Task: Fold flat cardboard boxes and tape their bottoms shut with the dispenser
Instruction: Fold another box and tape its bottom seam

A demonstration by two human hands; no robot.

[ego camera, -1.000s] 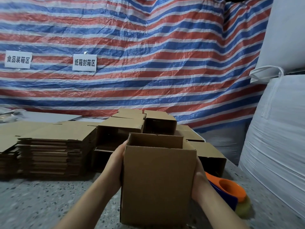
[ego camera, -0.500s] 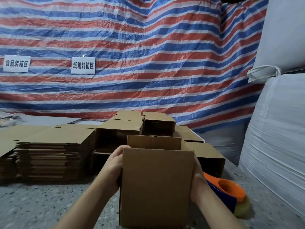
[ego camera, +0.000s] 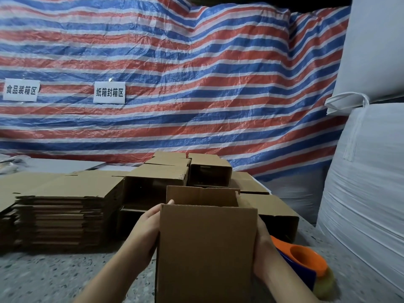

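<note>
An opened cardboard box (ego camera: 205, 252) is held upright at the table's near edge, pressed between the left hand (ego camera: 146, 228) and right hand (ego camera: 263, 252). Assembled boxes (ego camera: 175, 178) are piled behind; flat ones (ego camera: 59, 213) remain stacked left. The tape dispenser (ego camera: 306, 263) lies untouched, right.

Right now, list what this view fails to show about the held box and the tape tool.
Head view only:
- box bottom: cut off by the lower edge, taped or not unknown.
- left hand and right hand fingers: behind the box walls.
- tape dispenser: partly behind the right wrist, roll blurred.
</note>
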